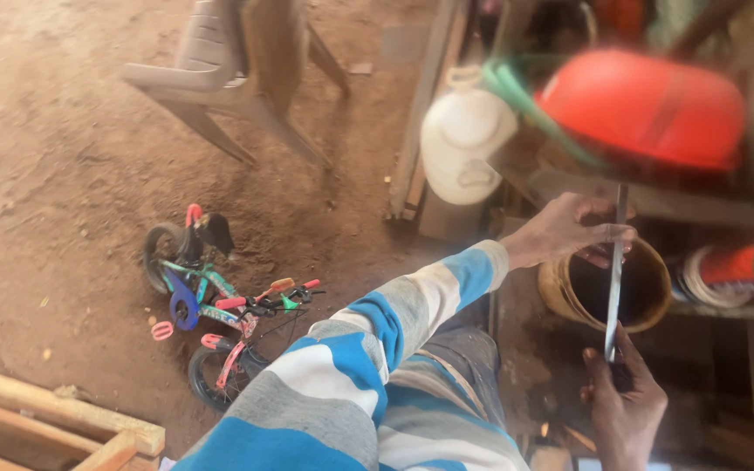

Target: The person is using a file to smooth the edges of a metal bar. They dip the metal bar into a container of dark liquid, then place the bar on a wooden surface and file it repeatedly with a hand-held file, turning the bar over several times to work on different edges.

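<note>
My left hand (569, 231) reaches out in a blue, white and grey striped sleeve and pinches the upper part of a long thin metal strip (614, 288). My right hand (626, 406) grips the strip's lower end from below. The strip stands nearly upright between both hands, in front of a round brown container (569, 301) with a dark inside. The view is motion-blurred, so I cannot tell whether the strip is a blade or a file.
A red bowl-shaped object (647, 105), a green hose (517, 92) and a white plastic jug (464, 139) sit above on cluttered shelving. A red-and-white can (730, 270) lies at right. A small child's bicycle (220, 305) lies on the dirt floor, with a plastic chair (220, 78) behind it and a wooden frame (45, 427) at bottom left.
</note>
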